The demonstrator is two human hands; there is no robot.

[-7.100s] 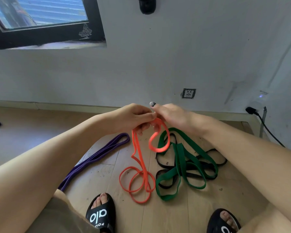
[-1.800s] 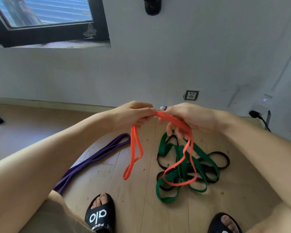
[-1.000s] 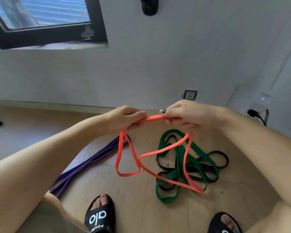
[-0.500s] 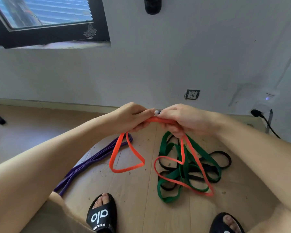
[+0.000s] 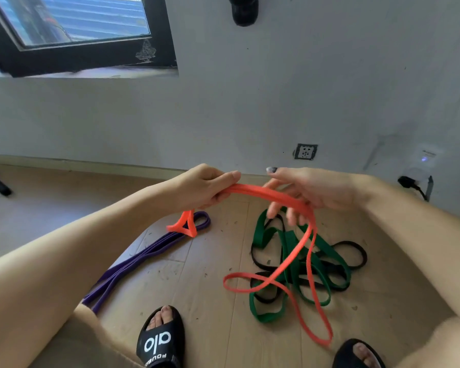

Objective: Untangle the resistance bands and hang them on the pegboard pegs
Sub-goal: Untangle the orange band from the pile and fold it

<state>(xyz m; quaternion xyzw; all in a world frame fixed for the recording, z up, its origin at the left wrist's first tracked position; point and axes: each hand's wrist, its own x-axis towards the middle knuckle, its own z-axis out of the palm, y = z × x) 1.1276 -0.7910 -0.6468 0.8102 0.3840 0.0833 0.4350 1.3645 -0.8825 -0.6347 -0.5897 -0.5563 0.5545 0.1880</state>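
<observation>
An orange resistance band [image 5: 263, 191] stretches doubled between my hands above the wooden floor. My left hand [image 5: 205, 185] grips one end, and a short orange loop sticks out below it. My right hand [image 5: 314, 192] has its thumb lifted and its fingers spread downward, and the band lies across those fingers. From there a long twisted orange loop hangs to the floor by my right foot. Under it lie a green band [image 5: 290, 243] and a black band [image 5: 356, 251], tangled together. A purple band [image 5: 144, 256] lies stretched out on the left.
A black peg [image 5: 245, 11] sticks out of the grey wall high up. A wall socket [image 5: 305, 151] and a plugged-in cable [image 5: 409, 181] sit low on the right, a window [image 5: 72, 30] at top left. My sandalled feet [image 5: 161, 341] stand near the bands.
My hands have moved apart along the orange band. The loop under my left hand has shrunk, the right loop has grown longer, and my right thumb has lifted off the band.
</observation>
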